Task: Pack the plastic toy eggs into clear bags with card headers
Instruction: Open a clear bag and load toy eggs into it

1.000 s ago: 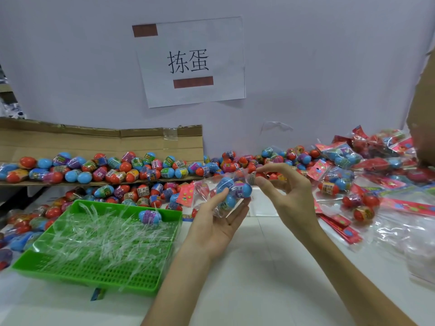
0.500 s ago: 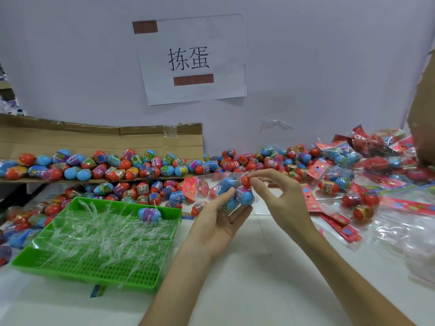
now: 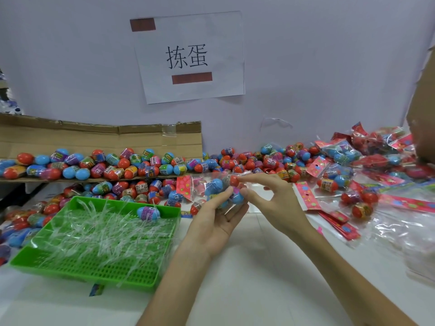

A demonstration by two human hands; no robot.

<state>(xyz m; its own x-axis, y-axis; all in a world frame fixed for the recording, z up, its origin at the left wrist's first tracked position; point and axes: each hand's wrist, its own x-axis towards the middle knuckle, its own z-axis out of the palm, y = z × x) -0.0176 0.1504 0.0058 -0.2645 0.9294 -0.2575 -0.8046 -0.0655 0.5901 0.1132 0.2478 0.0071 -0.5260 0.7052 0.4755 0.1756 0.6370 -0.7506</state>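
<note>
Left hand (image 3: pixel 216 224): grips clear bag (image 3: pixel 202 184), frame centre | right hand (image 3: pixel 275 201): pinches red egg (image 3: pixel 234 180) at bag mouth | hold mouth wide, push egg fully in

Glossy plastic eggs (image 3: pixel 122 163) are shining along the far side. A clear crinkled film bag (image 3: pixel 202 182) is glinting mid-scene. Near left, a plastic tray (image 3: pixel 94 272) is showing a perforated floor under shiny clear strips (image 3: pixel 98 231). Matt cardboard (image 3: pixel 70 137) is standing far left.
</note>
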